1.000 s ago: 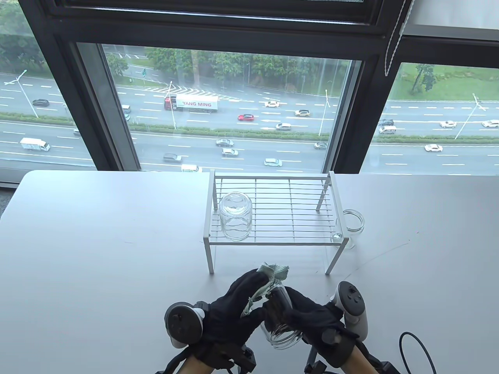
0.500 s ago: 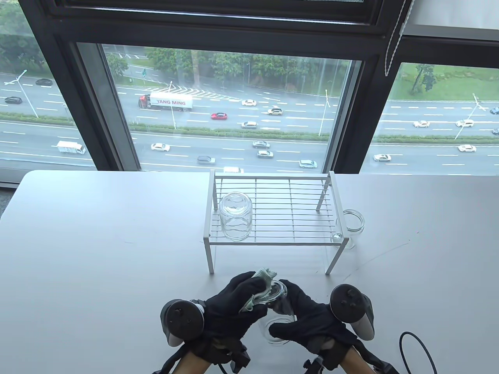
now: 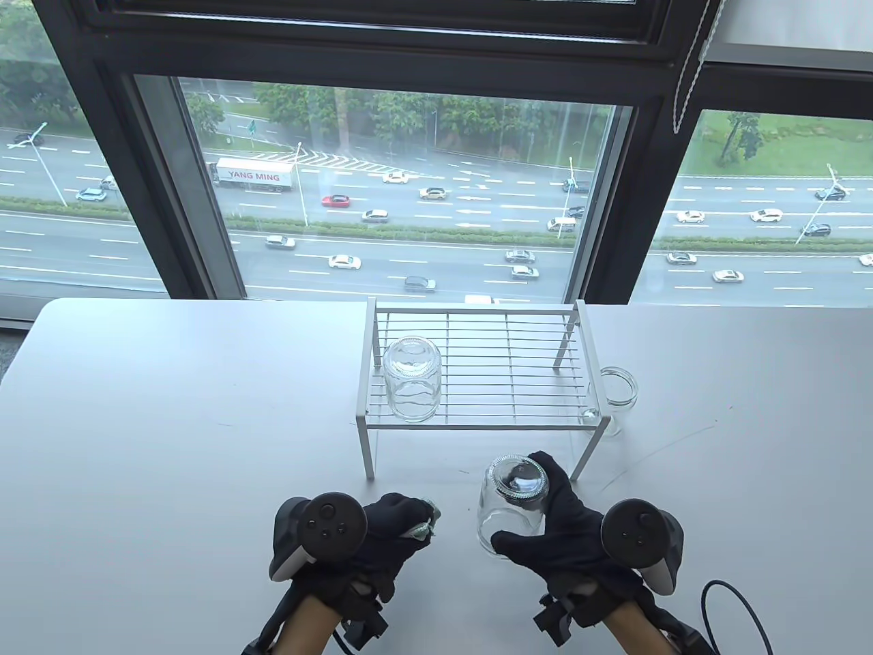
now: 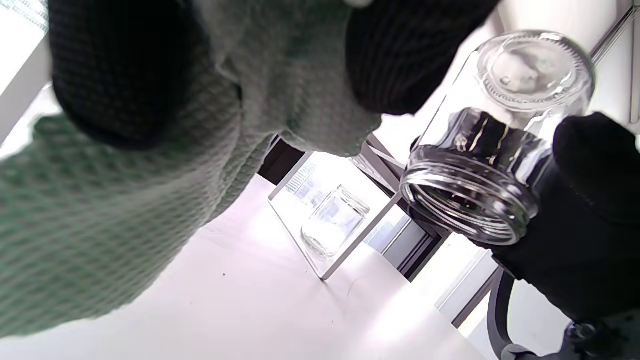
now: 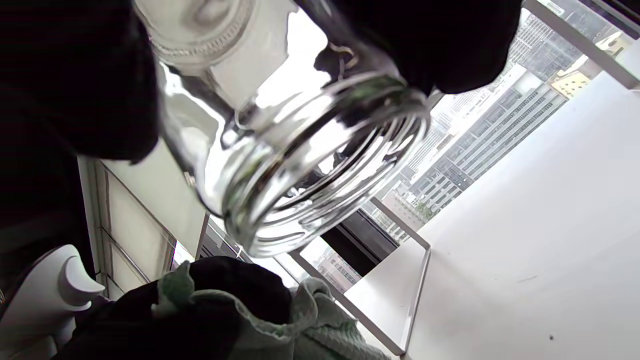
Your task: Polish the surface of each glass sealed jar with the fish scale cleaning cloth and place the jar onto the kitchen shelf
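Observation:
My right hand (image 3: 545,518) grips a clear glass jar (image 3: 513,505) held upside down above the table, in front of the white wire shelf (image 3: 477,382). The same jar (image 4: 495,145) fills the right of the left wrist view, its threaded mouth (image 5: 320,165) facing the right wrist camera. My left hand (image 3: 395,532) holds the bunched green cloth (image 3: 424,525) to the jar's left, apart from it. The cloth (image 4: 100,200) covers most of the left wrist view. An inverted jar (image 3: 410,379) stands on the shelf's left end. Another jar (image 3: 617,396) stands upright on the table beside the shelf's right leg.
The white table (image 3: 170,423) ends at a large window at the back. A black cable (image 3: 733,607) loops at the bottom right. The shelf's right half holds nothing.
The hands have parted: my left hand pulled the cloth off the jar and drew back left, while my right hand carried the inverted jar right and toward the shelf.

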Demonstrator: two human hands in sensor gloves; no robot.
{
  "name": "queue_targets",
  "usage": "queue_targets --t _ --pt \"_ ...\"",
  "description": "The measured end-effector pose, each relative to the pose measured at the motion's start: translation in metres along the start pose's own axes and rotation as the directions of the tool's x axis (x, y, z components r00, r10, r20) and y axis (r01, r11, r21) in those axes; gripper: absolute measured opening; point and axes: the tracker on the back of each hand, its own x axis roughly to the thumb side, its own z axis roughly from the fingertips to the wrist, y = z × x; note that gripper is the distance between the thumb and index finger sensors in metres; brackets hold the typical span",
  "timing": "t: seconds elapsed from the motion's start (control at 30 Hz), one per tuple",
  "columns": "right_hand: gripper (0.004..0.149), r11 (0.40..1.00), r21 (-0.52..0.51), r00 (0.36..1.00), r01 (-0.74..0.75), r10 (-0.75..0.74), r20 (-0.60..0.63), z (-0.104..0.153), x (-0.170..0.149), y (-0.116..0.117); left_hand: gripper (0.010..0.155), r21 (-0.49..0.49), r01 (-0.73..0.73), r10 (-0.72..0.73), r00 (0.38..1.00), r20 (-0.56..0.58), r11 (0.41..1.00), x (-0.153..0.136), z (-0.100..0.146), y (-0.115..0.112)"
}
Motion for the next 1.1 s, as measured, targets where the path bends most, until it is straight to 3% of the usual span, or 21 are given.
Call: queue_targets --t 0.27,0.77,1.1 --pt "0.112 0.992 -0.124 0.999 -0.038 0.039 0.007 -0.04 0.012 -0.009 0.045 -0.038 -0.002 0.001 1.0 -0.03 0.999 -0.006 -0.002 -0.002" --pt "0.111 0.978 -0.179 0.991 -0.102 0.085 -0.1 -0.114 0.007 -0.001 0.046 -0.041 -0.015 0.013 0.998 -0.058 0.999 -0.01 -0.001 0.001" --pt "0.11 0.977 -0.201 0.978 -0.074 0.032 -0.204 -0.128 -0.019 0.017 0.046 -0.05 -0.013 0.01 0.998 -0.065 0.999 -0.011 -0.001 0.001"
